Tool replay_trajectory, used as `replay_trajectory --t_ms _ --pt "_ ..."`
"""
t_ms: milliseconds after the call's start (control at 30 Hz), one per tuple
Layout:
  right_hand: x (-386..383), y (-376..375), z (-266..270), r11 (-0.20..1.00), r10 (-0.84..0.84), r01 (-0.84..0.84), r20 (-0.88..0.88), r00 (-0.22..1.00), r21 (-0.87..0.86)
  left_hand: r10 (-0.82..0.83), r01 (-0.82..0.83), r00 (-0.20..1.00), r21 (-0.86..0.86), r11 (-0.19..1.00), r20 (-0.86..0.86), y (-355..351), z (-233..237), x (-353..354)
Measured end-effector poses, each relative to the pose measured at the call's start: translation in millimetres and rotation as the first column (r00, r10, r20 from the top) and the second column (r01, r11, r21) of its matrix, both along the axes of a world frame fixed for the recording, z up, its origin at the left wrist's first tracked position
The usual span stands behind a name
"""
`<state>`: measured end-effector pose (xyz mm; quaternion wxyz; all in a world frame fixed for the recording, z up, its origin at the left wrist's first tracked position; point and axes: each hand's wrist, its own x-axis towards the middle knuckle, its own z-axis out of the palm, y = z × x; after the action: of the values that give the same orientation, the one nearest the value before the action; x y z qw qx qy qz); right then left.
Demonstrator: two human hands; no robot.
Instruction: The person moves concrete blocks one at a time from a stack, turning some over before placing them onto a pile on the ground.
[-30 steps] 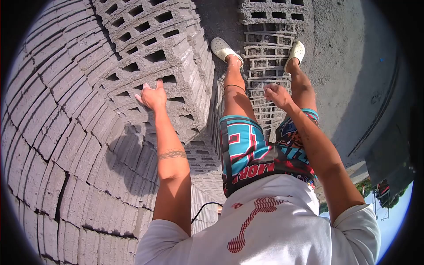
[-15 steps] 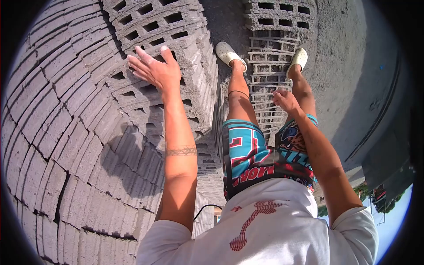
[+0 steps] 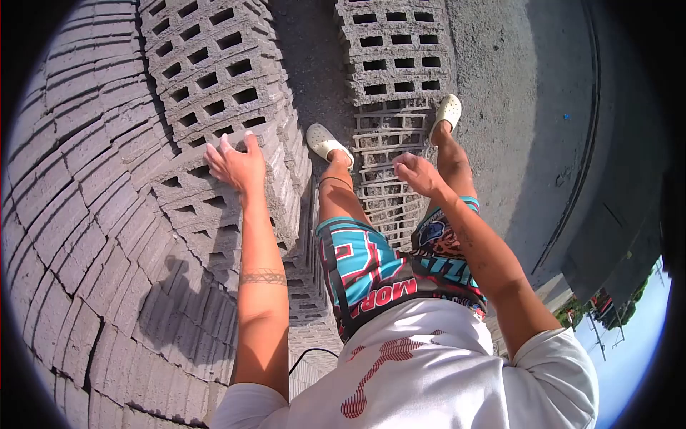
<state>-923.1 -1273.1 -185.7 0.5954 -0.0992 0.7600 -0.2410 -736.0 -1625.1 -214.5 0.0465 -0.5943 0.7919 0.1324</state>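
My left hand (image 3: 239, 166) reaches over a stack of grey hollow concrete blocks (image 3: 207, 61), thumb and fingers apart. Its fingertips overlap the edge of a block in the near rows, where rectangular holes face up. My right hand (image 3: 420, 175) hangs above the narrow row between my legs, its fingers curled in and nothing visible in them. Below it lie hollow blocks (image 3: 389, 154) seen from their thin-ribbed side. A taller stack of hollow blocks (image 3: 396, 64) stands just ahead of them.
Tightly packed grey blocks (image 3: 86, 214) fill the left side. My feet in pale clogs (image 3: 330, 145) straddle the ribbed row, with a dark gap (image 3: 307, 64) between stacks. On the right runs a rough concrete ground (image 3: 493, 93), partly in shade.
My view has shifted, so the stacks and my legs appear further left and lower. My left hand's fingers have come down to the block edge; the right stays curled.
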Motion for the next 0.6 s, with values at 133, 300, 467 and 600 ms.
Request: replay_trajectory --t_ms 133,300,467,600 --pt "-73 28 -32 0.994 0.093 -0.083 -0.159 0.983 0.067 -0.206 0.242 0.910 0.057 0.969 -0.359 26 24 -98" --pt "-200 73 -112 0.817 0.527 -0.428 -0.199 0.826 0.386 -0.372 0.447 0.890 0.672 0.590 -0.265 98 -40 -206" --pt "-285 110 -222 0.863 0.407 -0.409 0.074 0.911 0.296 -0.212 0.114 0.977 0.829 0.548 0.006 151 -165 -214" --pt "-302 147 -270 0.947 0.103 -0.081 -0.054 0.993 0.311 0.027 -0.100 0.993 0.719 0.688 0.113 168 -244 -204"
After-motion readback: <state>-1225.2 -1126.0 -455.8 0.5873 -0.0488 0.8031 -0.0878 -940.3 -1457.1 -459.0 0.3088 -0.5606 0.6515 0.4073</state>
